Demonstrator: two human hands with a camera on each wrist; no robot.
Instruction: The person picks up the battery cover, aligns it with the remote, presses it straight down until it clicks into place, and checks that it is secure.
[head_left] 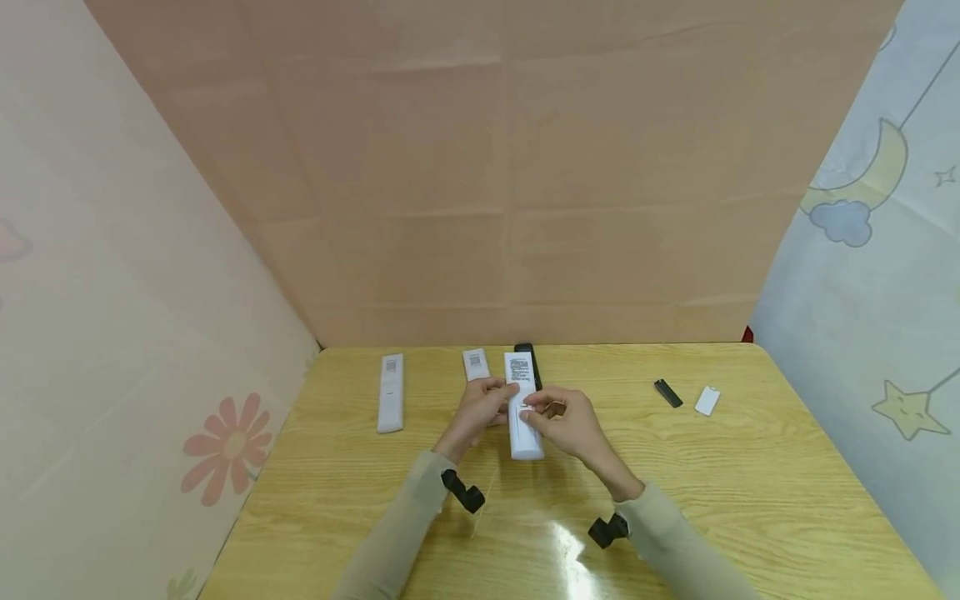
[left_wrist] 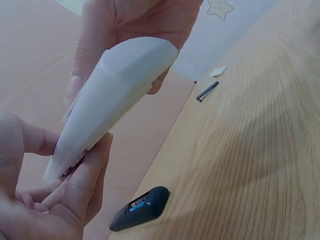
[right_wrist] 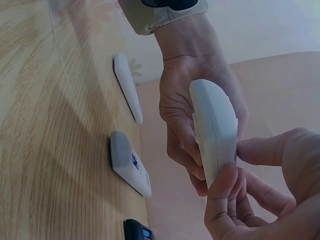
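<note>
A white remote control (head_left: 519,367) is held back-up above the table, its printed label facing upward. My left hand (head_left: 480,408) grips its left side, thumb on the back and fingers beneath. From the right, my right hand (head_left: 570,421) pinches at the battery cover (head_left: 527,433) with thumb and index finger, beside a small dark gap. The left wrist view shows a thin edge of that cover standing slightly off the remote, by the right thumb (left_wrist: 75,90). Behind the held remote lies a black remote control (left_wrist: 142,210) with batteries in its uncovered compartment.
Another white remote (head_left: 390,393) lies face down at the left. A second white remote (head_left: 475,363) behind my left hand has its battery compartment uncovered in the right wrist view. A black cover (head_left: 667,392) and a white cover (head_left: 707,400) lie at the right.
</note>
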